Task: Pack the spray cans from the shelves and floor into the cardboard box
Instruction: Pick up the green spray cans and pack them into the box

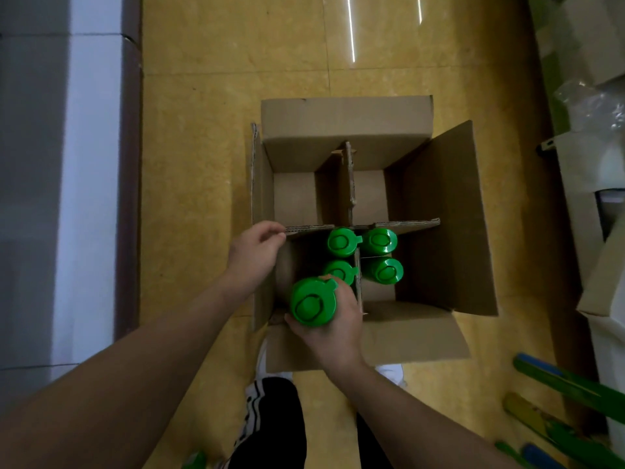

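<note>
An open cardboard box (439, 231) with cardboard dividers (348, 184) stands on the yellow floor in front of me. Several spray cans with green caps (342, 242) stand upright in its near compartments. My right hand (333, 328) grips another green-capped spray can (313, 302) upright over the box's near left corner. My left hand (255, 252) pinches the left end of the cross divider at the box's left wall. The two far compartments hold nothing.
A white and grey shelf unit (67, 198) runs along the left. Pale boxes and plastic wrap (595, 106) lie at the right. Green, blue and yellow cans (558, 384) lie on the floor at the lower right. My legs and shoe (270, 421) stand just behind the box.
</note>
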`<state>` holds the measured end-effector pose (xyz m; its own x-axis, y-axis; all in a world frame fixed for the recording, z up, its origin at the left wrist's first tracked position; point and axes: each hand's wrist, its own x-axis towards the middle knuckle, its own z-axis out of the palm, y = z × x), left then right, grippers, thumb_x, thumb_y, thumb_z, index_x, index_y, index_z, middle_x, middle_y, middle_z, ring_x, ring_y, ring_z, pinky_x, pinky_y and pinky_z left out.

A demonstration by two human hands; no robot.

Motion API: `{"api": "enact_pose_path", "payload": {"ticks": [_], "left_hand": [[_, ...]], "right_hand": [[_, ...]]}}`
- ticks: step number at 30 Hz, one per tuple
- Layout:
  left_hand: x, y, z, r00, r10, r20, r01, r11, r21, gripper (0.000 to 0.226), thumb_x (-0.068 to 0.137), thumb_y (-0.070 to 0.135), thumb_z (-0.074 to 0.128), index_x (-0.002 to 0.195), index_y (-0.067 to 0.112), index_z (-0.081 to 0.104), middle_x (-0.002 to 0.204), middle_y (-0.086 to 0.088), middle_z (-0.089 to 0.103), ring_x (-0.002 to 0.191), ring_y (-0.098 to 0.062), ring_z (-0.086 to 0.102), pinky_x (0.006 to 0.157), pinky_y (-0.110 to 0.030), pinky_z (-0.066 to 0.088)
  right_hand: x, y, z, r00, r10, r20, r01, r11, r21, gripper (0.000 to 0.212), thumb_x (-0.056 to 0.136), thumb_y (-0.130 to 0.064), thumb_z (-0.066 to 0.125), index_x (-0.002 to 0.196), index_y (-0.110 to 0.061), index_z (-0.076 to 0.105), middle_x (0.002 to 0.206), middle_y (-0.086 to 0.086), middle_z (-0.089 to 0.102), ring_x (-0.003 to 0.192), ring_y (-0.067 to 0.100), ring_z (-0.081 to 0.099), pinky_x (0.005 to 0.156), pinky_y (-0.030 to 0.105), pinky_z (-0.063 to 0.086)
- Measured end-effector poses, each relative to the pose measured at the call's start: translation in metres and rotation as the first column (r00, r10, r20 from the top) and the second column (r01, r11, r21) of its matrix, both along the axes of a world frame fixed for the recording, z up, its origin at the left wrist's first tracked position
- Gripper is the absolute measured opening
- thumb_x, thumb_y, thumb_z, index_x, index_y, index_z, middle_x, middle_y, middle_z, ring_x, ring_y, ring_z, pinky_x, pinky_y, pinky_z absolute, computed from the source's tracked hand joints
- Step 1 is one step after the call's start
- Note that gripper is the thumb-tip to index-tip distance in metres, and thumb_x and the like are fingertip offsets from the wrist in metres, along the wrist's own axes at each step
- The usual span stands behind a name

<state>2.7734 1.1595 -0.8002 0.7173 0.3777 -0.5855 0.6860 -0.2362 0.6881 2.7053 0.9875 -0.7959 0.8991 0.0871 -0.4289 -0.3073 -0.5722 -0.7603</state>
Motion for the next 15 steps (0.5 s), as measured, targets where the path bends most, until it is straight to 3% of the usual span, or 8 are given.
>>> {"api": "enact_pose_path", "payload": {"ticks": [2,4,6,7,10,13,15], "left_hand": [[0.001,-0.005,-0.005,0.984,0.005,-0.179,-0.034,0.987,-0.160,0.020,0.097,0.025,0.060,0.116,0.022,0.068,0.114,0.002,0.065,0.112,-0.020,0.057,0.097,-0.041,0.048],[-0.003,-0.014,-0.010,0.912,0.012,-0.410,-0.136,0.952,-0.276,0.025,0.098,0.027,0.056,0.121,0.019,0.061,0.122,-0.006,0.060,0.111,-0.024,0.055,0.092,-0.041,0.047],[-0.013,-0.023,-0.016,0.803,0.004,-0.597,-0.265,0.899,-0.350,0.021,0.096,0.028,0.056,0.112,0.014,0.060,0.112,-0.014,0.064,0.100,-0.029,0.061,0.087,-0.043,0.054],[-0.017,-0.026,-0.020,0.760,-0.006,-0.650,-0.316,0.871,-0.377,0.025,0.095,0.030,0.058,0.111,0.011,0.061,0.110,-0.017,0.067,0.102,-0.032,0.064,0.092,-0.047,0.055],[-0.027,-0.030,-0.037,0.698,-0.024,-0.715,-0.418,0.797,-0.436,0.040,0.088,0.031,0.067,0.119,0.005,0.066,0.120,-0.021,0.068,0.113,-0.036,0.066,0.101,-0.048,0.052],[-0.033,-0.031,-0.053,0.669,0.020,-0.743,-0.481,0.773,-0.413,0.045,0.081,0.026,0.074,0.120,0.004,0.068,0.113,-0.020,0.072,0.104,-0.036,0.070,0.084,-0.047,0.059],[-0.035,-0.037,-0.064,0.681,0.057,-0.730,-0.473,0.795,-0.379,0.051,0.075,0.023,0.077,0.120,0.003,0.067,0.107,-0.020,0.073,0.095,-0.037,0.072,0.079,-0.048,0.060]], "right_hand": [[-0.004,0.003,-0.010,1.000,-0.012,0.026,0.013,0.999,-0.053,0.082,0.055,-0.035,0.096,0.126,-0.015,0.060,0.128,0.002,0.052,0.117,0.013,0.048,0.099,0.002,0.026],[-0.010,0.005,-0.018,0.999,-0.032,0.032,0.036,0.993,-0.115,0.083,0.056,-0.040,0.095,0.128,-0.020,0.059,0.128,0.000,0.046,0.115,0.013,0.046,0.099,0.013,0.031],[-0.016,0.007,-0.025,0.999,-0.050,0.012,0.051,0.985,-0.165,0.085,0.057,-0.045,0.092,0.132,-0.025,0.057,0.125,-0.003,0.042,0.114,0.013,0.044,0.097,0.024,0.039],[-0.019,0.007,-0.028,0.998,-0.058,-0.004,0.056,0.982,-0.179,0.087,0.058,-0.046,0.092,0.134,-0.027,0.055,0.124,-0.005,0.039,0.114,0.013,0.044,0.097,0.027,0.042],[-0.020,0.003,-0.032,0.998,0.006,-0.067,-0.021,0.974,-0.227,0.094,0.061,-0.047,0.090,0.143,-0.034,0.047,0.123,-0.006,0.035,0.116,0.015,0.042,0.099,0.033,0.045],[-0.014,-0.011,-0.027,0.958,0.249,-0.144,-0.280,0.922,-0.266,0.097,0.072,-0.036,0.083,0.155,-0.032,0.033,0.141,0.003,0.032,0.131,0.021,0.036,0.110,0.037,0.039],[-0.011,-0.029,-0.022,0.947,0.321,0.009,-0.309,0.920,-0.239,0.082,0.073,-0.020,0.077,0.148,-0.025,0.045,0.142,0.005,0.039,0.131,0.025,0.041,0.107,0.044,0.044]]}}
